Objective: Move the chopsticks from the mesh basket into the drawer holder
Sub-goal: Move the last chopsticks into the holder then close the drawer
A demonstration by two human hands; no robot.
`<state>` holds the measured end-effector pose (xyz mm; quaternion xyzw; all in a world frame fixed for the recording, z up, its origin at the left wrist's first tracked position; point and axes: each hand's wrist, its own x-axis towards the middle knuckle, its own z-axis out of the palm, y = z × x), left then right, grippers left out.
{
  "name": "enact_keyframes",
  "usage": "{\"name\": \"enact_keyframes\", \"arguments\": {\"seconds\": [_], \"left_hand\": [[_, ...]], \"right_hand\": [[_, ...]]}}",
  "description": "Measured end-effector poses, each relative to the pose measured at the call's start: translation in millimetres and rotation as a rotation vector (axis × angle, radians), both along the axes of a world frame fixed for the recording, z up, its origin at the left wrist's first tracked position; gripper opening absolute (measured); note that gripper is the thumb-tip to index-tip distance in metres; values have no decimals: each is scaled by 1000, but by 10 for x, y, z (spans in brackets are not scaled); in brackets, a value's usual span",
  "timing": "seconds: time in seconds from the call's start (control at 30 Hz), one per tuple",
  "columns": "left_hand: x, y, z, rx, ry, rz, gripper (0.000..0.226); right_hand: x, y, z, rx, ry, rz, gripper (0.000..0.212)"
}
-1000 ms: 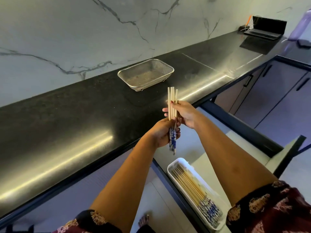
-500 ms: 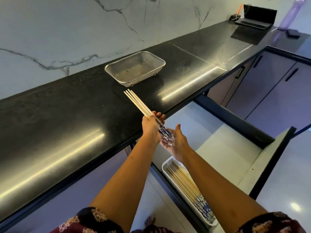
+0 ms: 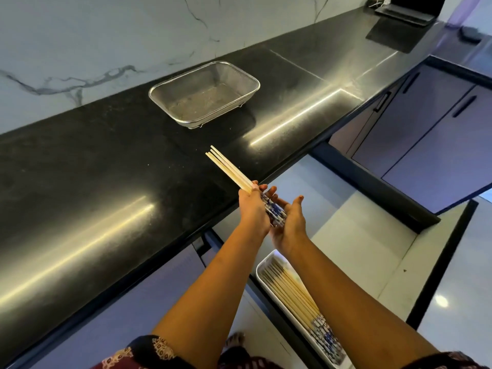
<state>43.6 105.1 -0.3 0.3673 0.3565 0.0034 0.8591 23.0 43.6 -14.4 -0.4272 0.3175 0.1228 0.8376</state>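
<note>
My left hand [image 3: 251,211] grips a bundle of several wooden chopsticks [image 3: 230,170] with blue-and-white patterned ends, tips pointing up-left over the counter edge. My right hand [image 3: 290,222] is cupped palm up, fingers fairly straight, under the patterned ends. The mesh basket [image 3: 205,93] stands on the black counter with nothing visible inside. Below my arms, the white drawer holder [image 3: 262,265] lies in the open drawer and holds several more chopsticks [image 3: 290,294], partly hidden by my right forearm.
The black countertop [image 3: 106,177] runs along a marble wall. The open drawer [image 3: 359,235] juts out to the right with a dark front panel. Closed cabinets [image 3: 426,123] stand beyond. A dark tray [image 3: 410,12] sits at the far counter end. A foot [image 3: 235,339] shows below.
The bundle went from upright, held by both hands, to slanted up-left in my left hand. My right hand let go and now cups under the patterned ends.
</note>
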Motion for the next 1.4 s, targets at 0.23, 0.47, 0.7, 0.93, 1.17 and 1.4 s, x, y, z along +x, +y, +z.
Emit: {"name": "enact_keyframes", "arguments": {"seconds": [0.23,0.47,0.7,0.93,1.17,1.4], "left_hand": [[-150,-77,8,-38,-2,63,16],[-702,-468,104,40,-102,56,16],[-1392,-1113,106,71,-234,-136,22],[-1642,-1292,-44,188,-107,-160,40],[-1896,-1153,-440,853,339,-336,22],[-2081,-1073,-709,899,434,-121,31]], "right_hand": [[-89,-95,58,-55,-48,129,49],[-267,-638,260,-508,-237,726,38],[-456,-1171,448,-676,-431,1162,24],[-553,-1344,365,-660,-380,1299,34],[-705,-1387,-80,-674,-203,1193,19],[-871,-1419,-694,-1011,-149,1242,27]]}}
